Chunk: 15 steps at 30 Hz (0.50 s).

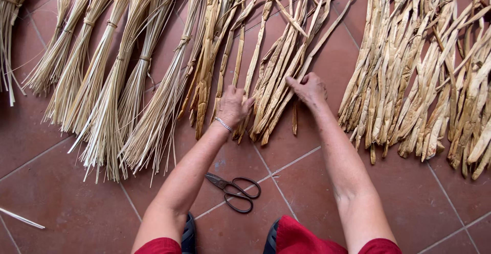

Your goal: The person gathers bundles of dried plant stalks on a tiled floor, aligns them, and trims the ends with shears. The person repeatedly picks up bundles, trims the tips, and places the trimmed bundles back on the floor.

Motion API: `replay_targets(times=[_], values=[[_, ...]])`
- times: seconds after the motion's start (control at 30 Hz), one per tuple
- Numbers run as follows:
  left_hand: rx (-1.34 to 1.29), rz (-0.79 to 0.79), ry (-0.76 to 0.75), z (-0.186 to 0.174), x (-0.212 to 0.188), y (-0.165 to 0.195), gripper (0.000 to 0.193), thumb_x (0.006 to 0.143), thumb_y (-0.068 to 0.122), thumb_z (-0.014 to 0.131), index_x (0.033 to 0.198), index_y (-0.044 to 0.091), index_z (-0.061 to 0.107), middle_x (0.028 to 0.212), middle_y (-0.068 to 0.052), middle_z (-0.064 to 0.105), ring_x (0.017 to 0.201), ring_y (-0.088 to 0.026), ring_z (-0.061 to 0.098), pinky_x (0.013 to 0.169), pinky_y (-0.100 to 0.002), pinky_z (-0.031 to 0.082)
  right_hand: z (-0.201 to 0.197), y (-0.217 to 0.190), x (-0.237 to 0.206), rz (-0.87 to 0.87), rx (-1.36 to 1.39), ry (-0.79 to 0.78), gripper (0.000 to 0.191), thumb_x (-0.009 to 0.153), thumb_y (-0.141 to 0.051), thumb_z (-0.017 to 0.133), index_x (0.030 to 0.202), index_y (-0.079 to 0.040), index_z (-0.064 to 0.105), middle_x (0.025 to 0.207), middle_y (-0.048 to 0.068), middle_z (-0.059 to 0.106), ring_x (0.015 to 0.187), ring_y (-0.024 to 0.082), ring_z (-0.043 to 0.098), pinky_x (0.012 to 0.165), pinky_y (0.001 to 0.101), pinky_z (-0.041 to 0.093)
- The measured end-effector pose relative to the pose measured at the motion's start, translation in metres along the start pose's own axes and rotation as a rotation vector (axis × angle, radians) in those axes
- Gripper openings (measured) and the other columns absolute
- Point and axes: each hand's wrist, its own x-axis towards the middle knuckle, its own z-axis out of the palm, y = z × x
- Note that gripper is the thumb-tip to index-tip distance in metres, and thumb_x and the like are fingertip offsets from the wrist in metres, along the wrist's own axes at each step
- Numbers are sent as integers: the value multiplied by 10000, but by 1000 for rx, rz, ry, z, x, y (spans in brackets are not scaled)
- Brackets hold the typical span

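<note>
Broad flat dried leaf strips (276, 70) lie fanned out on the terracotta tile floor (61, 203) in front of me. My left hand (232, 106), with a thin silver bracelet at the wrist, rests closed on the lower ends of some strips. My right hand (308, 88) presses its fingers on neighbouring strips a little to the right. Both arms reach forward from red sleeves.
Tied bundles of thin pale straw (107, 80) spread across the left. A larger heap of wide dried strips (419, 80) lies at the right. Black scissors (236, 188) rest on the tiles between my forearms. A loose straw (20, 218) lies at the lower left.
</note>
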Motion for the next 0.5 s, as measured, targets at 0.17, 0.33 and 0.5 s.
replay_targets(times=[0.17, 0.33, 0.5], values=[[-69, -124, -95, 36, 11, 35, 291, 901, 301, 725, 959, 28, 645, 901, -219, 693, 783, -358, 697, 665, -479, 575, 12, -12, -14, -207, 160, 33, 340, 859, -369, 811, 920, -77, 648, 855, 73, 728, 771, 177, 686, 744, 367, 575], [-129, -280, -49, 29, 9, 1, 175, 956, 166, 631, 838, 41, 664, 789, -185, 709, 717, -278, 741, 676, -425, 619, 1, -14, -7, -191, 269, 62, 308, 842, -337, 811, 957, -86, 676, 854, 34, 721, 784, 156, 692, 725, 353, 588], [-132, 9, 303, 18, -3, 4, 314, 825, 314, 782, 844, 35, 640, 783, -179, 695, 665, -298, 680, 596, -470, 561, -5, -1, -15, -96, 128, 115, 527, 812, -351, 856, 1173, -84, 581, 743, 47, 658, 733, 179, 673, 705, 386, 551]])
